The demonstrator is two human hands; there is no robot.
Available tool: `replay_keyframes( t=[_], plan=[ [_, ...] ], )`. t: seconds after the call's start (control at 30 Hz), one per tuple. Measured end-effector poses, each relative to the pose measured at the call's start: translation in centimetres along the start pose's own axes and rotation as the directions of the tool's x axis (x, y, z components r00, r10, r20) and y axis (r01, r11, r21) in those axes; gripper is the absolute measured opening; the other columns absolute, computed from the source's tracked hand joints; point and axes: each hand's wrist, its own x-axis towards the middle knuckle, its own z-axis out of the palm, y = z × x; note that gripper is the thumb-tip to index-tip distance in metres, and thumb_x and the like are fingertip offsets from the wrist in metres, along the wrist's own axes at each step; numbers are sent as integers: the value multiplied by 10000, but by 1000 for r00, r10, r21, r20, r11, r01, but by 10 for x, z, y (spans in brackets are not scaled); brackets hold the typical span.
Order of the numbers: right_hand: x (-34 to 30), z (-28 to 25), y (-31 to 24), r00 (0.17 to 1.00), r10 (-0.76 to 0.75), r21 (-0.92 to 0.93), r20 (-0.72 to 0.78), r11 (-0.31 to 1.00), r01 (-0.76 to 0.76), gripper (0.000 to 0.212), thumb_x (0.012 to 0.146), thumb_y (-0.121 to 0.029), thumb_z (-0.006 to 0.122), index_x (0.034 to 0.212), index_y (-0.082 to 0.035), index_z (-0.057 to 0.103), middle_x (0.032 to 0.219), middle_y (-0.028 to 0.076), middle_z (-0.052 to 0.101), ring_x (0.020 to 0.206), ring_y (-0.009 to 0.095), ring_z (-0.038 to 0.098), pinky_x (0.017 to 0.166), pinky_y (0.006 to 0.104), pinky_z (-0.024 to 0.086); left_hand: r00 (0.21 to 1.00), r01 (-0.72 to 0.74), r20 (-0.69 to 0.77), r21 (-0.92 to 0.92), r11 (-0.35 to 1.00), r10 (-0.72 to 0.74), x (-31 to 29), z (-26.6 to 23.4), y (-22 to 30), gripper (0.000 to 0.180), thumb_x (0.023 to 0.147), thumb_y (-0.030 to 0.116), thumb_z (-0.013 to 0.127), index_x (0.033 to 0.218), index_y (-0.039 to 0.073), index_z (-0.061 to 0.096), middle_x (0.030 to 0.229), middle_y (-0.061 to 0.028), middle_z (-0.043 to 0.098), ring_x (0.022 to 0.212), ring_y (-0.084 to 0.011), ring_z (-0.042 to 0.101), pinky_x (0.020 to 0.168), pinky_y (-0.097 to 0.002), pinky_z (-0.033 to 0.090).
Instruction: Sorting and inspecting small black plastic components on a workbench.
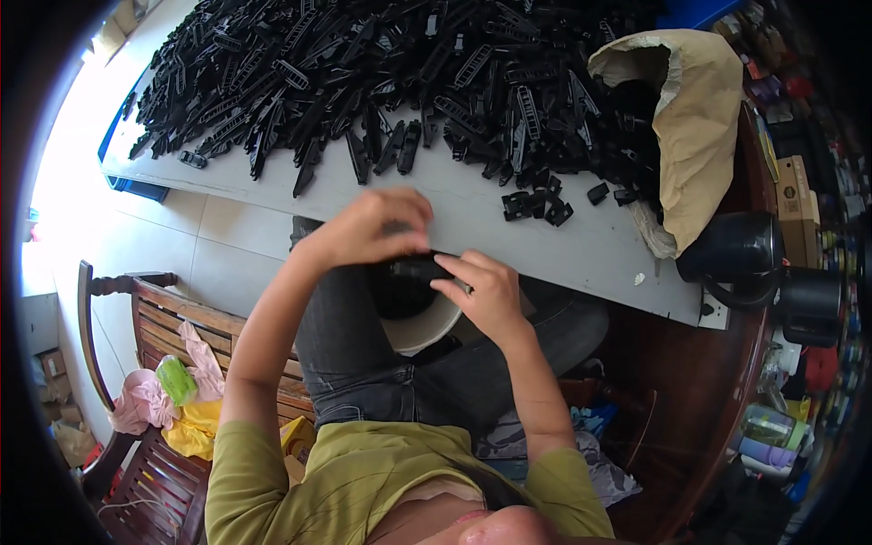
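Note:
Over a white-rimmed bucket [427, 343] between my knees, my two hands meet at a long black plastic part [416, 266]. My right hand [486, 289] pinches its right end between thumb and fingers. Curled above its upper edge, my left hand [377, 225] has its thumb and fingertips closed at the part. The part's exact shape is hard to make out against the dark contents of the bucket. On the grey table [363, 209] just beyond my hands lies a large heap of black plastic parts [363, 73], many long with ladder-like slots.
Small black clips [536, 202] lie near the table's front edge. A brown paper sack [704, 127] spills black parts at the right, with a black kettle-like vessel [736, 250] beside it. At the left stands a wooden bench [154, 300] holding cloths and a green packet [176, 380].

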Motion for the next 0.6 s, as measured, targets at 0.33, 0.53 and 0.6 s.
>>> replay_keyframes(
  t=[0.33,0.53,0.6],
  plan=[
    [-2,-61,77,915,206,-333,-347,885,-326,268,846,41,601,1107,-12,635,1153,121,559,868,232,632,703,301,518,969,63,-176,858,509,176,34,14,-1,222,752,63,562,956,67,650,1042,-47,588,980,-193,538,904,-316,408],
    [-7,-52,83,855,202,-222,-478,914,-340,175,855,-6,643,1029,-10,660,1048,108,599,857,217,628,675,287,517,972,21,-215,477,879,93,31,38,9,281,723,26,680,1000,45,640,1015,-80,595,979,-273,554,848,-371,459],
    [-8,-52,81,832,230,-189,-504,911,-366,168,853,-7,645,1020,-8,661,1015,107,609,860,223,625,694,296,516,960,50,-269,435,899,76,26,38,2,296,714,21,705,1001,39,638,1001,-88,596,970,-287,553,839,-379,465]
  ],
)
